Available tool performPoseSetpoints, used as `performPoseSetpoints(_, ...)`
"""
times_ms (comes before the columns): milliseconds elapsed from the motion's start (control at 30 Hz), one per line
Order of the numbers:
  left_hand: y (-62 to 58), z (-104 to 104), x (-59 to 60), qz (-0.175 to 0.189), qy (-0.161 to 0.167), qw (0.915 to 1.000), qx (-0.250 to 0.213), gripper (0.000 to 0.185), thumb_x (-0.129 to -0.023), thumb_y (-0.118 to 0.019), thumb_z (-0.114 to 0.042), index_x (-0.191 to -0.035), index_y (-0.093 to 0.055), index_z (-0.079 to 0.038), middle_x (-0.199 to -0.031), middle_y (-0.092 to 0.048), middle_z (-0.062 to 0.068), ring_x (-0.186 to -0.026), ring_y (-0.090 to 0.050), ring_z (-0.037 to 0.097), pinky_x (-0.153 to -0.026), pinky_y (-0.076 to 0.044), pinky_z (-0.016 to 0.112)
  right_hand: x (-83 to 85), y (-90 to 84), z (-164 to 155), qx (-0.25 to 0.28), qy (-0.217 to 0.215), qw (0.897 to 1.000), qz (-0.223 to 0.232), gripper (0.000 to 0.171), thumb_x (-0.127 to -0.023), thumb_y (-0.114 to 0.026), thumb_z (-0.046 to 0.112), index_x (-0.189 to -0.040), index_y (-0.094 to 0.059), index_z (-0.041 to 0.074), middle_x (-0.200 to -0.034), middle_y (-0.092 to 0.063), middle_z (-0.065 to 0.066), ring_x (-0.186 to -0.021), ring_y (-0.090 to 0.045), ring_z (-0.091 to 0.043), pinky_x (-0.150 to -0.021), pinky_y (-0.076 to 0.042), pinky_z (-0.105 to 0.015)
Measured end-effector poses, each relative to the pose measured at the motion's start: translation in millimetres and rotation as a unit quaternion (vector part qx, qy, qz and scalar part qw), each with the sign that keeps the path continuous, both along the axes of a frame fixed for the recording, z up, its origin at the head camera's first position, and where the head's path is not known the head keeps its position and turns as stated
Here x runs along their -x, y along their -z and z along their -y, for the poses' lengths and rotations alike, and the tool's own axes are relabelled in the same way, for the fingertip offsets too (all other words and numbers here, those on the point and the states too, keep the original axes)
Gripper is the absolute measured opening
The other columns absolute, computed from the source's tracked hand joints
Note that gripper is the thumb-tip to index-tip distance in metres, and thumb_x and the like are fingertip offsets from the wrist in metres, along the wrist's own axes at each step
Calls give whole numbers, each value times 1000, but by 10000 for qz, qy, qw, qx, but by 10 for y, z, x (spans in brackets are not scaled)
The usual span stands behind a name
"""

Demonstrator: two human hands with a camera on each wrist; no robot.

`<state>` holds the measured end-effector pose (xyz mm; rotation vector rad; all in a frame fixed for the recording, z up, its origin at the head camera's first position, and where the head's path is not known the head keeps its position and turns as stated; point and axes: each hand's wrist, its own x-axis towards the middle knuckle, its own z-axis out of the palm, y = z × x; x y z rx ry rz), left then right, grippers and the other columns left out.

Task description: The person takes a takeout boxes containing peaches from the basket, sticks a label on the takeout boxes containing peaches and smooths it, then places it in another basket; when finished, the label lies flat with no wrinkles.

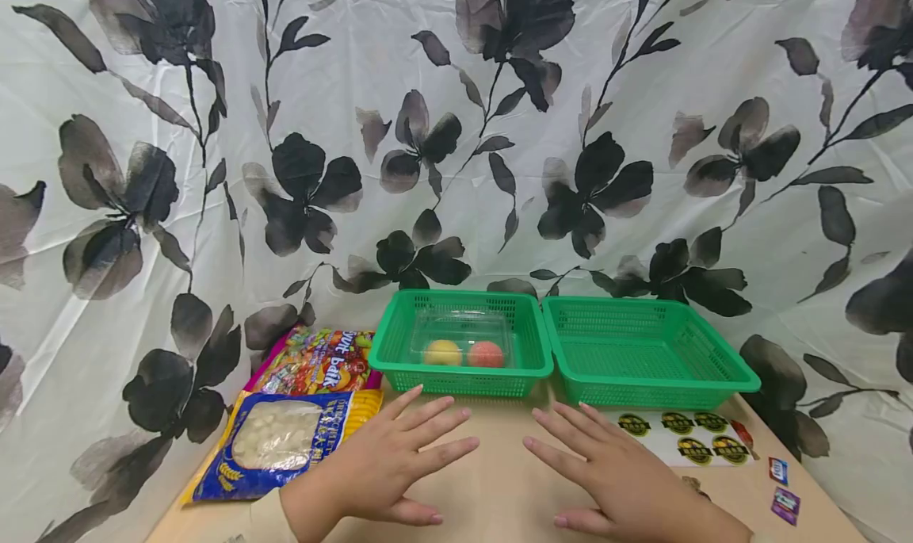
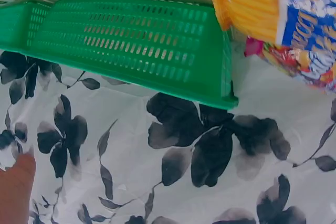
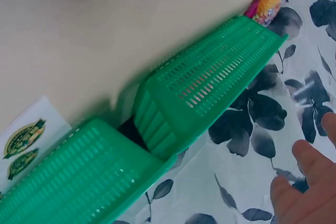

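My left hand (image 1: pixel 385 468) and right hand (image 1: pixel 613 479) lie flat and released on the beige surface (image 1: pixel 492 487), so I should reach slowly to the green plastic basket (image 1: pixel 460 372) at its far edge.

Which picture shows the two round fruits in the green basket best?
The head view. It looks down into the left basket, where a yellow fruit and a red fruit sit side by side in a clear box. Both wrist views show only the baskets' outer walls, so the fruits are hidden there.
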<state>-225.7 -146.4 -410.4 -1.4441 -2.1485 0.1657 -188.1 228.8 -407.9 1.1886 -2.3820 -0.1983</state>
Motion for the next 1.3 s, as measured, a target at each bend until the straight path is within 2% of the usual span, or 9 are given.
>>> performPoseSetpoints(100,10,-22,-5,233,-65,9995,-227,89,-93,-44,-79,-164,-23,-30,-171,-22,-5,-152,-34,22,-120,-32,58,11,-30,16,290,73,9992,274,85,-94,-52,73,-164,-24,32,-170,-25,4,-152,-36,-25,-127,-22,-36)
performPoseSetpoints(233,-1,-57,-4,679,-156,9950,-718,91,-92,-53,-75,-164,-25,-28,-167,-31,-8,-149,-37,15,-119,-37,52,47,-46,28,831,183,9946,602,86,-94,-59,68,-163,-26,31,-167,-32,5,-148,-42,-25,-104,-53,-47)
performPoseSetpoints(433,14,-127,16,1064,-524,9789,-1663,81,-89,-66,-65,-155,-41,-25,-158,-44,-8,-141,-46,13,-113,-45,44,122,-70,44,1595,567,9774,1267,86,-93,-63,65,-162,-27,31,-163,-39,7,-146,-45,-19,-105,-53,-47)
performPoseSetpoints(567,53,-176,12,1563,-1016,9531,-2383,77,-86,-74,-60,-148,-49,-23,-149,-53,-8,-137,-51,14,-110,-48,45,203,-99,69,2127,708,9580,1786,82,-93,-65,63,-161,-31,32,-160,-42,8,-144,-47,-20,-106,-52,-50)
performPoseSetpoints(667,74,-205,17,2187,-1350,9202,-2953,74,-84,-79,-54,-145,-50,-23,-146,-55,-8,-133,-55,15,-109,-50,46,272,-121,93,2472,766,9444,2028,79,-93,-66,61,-158,-35,31,-158,-43,8,-143,-48,-21,-107,-51,-52)
performPoseSetpoints(833,69,-251,52,3333,-1883,8402,-3841,71,-84,-83,-46,-145,-49,-30,-144,-53,-11,-127,-58,18,-107,-51,47,394,-164,134,2878,701,9313,2119,76,-93,-72,52,-156,-40,24,-156,-47,1,-144,-47,-29,-108,-48,-57)
performPoseSetpoints(900,72,-265,84,3615,-1971,8103,-4170,69,-85,-83,-43,-144,-50,-29,-142,-55,-10,-125,-58,19,-106,-51,48,448,-181,156,3023,667,9279,2080,74,-93,-74,47,-155,-42,22,-155,-49,-2,-143,-47,-31,-107,-48,-58)
performPoseSetpoints(1067,127,-282,219,4094,-2013,7495,-4797,62,-89,-80,-38,-142,-52,-21,-139,-59,-3,-125,-59,24,-107,-50,52,581,-206,212,3435,744,9088,2249,68,-94,-74,42,-153,-46,19,-151,-53,-4,-139,-52,-32,-105,-50,-57)
performPoseSetpoints(1300,164,-335,374,4817,-2203,6477,-5476,70,-94,-74,-41,-147,-44,-6,-138,-59,14,-122,-60,30,-102,-53,51,800,-235,302,4003,1061,8576,3049,66,-99,-70,37,-153,-44,10,-154,-50,-14,-138,-52,-37,-111,-45,-55)
